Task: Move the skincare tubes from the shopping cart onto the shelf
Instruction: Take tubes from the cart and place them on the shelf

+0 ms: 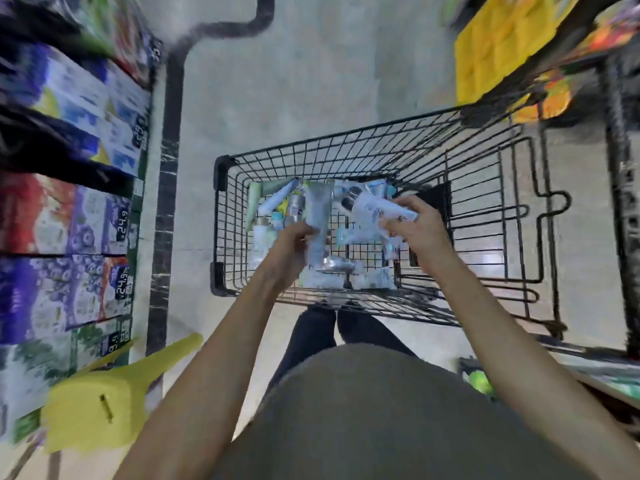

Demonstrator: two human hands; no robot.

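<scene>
Head view, over shopping cart point(485, 216): left hand point(294, 247) gripping grey tube point(317, 220), right hand point(415, 223) gripping white tube point(374, 206) just right; loose tubes point(273, 202) below.

We are standing in a shop aisle: a black wire shopping cart point(346, 157) sits on the pale floor point(311, 81), and the shelf point(69, 202) at left holds boxed goods behind price tags point(123, 225) reading 24,9.
</scene>
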